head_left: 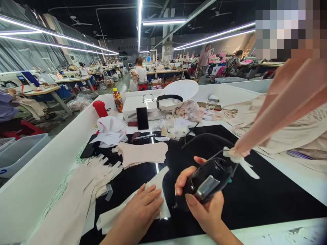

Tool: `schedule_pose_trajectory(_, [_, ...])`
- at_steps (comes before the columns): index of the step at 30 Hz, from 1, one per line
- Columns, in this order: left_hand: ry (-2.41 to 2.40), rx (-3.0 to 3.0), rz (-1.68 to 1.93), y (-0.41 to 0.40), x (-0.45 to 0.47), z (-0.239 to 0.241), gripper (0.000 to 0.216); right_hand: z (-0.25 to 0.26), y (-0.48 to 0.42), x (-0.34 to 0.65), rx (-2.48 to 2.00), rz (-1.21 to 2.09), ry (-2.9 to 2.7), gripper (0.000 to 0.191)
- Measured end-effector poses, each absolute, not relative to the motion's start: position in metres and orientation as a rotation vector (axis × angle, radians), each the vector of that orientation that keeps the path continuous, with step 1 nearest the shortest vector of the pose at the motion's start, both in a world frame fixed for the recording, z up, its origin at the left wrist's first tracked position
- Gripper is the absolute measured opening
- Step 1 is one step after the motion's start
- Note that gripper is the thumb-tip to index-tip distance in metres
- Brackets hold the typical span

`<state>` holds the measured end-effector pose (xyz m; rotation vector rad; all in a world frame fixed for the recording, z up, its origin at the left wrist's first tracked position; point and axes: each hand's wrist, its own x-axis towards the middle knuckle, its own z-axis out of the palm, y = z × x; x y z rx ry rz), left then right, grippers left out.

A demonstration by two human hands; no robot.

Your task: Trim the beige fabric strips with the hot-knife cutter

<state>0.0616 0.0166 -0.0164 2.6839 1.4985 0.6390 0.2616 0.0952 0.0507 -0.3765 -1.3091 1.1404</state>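
1. Pressing flat, the left hand (pixel 139 212) lies open with its fingers spread on a pale fabric piece (pixel 157 180) that rests on the black top of the table (pixel 255 194).
2. Just to the right of it, the right hand (pixel 204 211) is closed around a black hand tool (pixel 208 178), thumb on the near side and fingers wrapped over the far side. The tool is held just above the table, close to the fabric piece's right edge.
3. A dark cord (pixel 204 136) runs from the tool's far end and curves away over the table. A pale cloth tie (pixel 240 162) is knotted around it beside the right hand's fingertips.
4. Beyond the left hand lies a stack of cut pieces (pixel 143 153), and to that hand's left a heap of pale strips (pixel 84 183) spreads to the table's edge.
5. Above and to the right of the right hand, pink fabric (pixel 283 102) hangs down toward the tie.
6. Far beyond both hands, a dark phone (pixel 142 118) leans against a white box (pixel 153 107), with a red cup (pixel 100 109) and a bottle (pixel 118 99) to its left.
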Motion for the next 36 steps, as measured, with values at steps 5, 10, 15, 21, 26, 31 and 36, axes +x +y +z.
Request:
schedule_pose_trajectory(5, [1.371,2.616,0.601,0.012,0.072,-0.006,0.028,0.048,0.086,0.259,-0.357,1.149,-1.324,0.054])
schedule_pose_trajectory(10, [1.376,2.561,0.571,0.011,0.076,-0.001,0.028,0.048,0.083,0.258,-0.357,1.166,-1.298,0.053])
schedule_pose_trajectory(15, [1.362,2.497,0.698,0.013,0.084,0.007,0.018,0.048,0.082,0.258,-0.365,1.153,-1.316,0.052])
schedule_pose_trajectory(21, [1.425,2.318,0.783,0.020,0.093,0.004,0.009,0.046,0.081,0.260,-0.385,1.139,-1.325,0.052])
schedule_pose_trajectory(26, [1.533,2.162,0.782,0.024,0.095,-0.002,0.007,0.046,0.080,0.261,-0.376,1.135,-1.330,0.051])
schedule_pose_trajectory(31, [1.523,2.148,0.799,0.023,0.095,-0.005,0.006,0.046,0.081,0.261,-0.370,1.152,-1.327,0.052])
schedule_pose_trajectory(36, [1.464,2.237,0.854,0.021,0.095,-0.002,0.012,0.045,0.081,0.261,-0.377,1.147,-1.314,0.050])
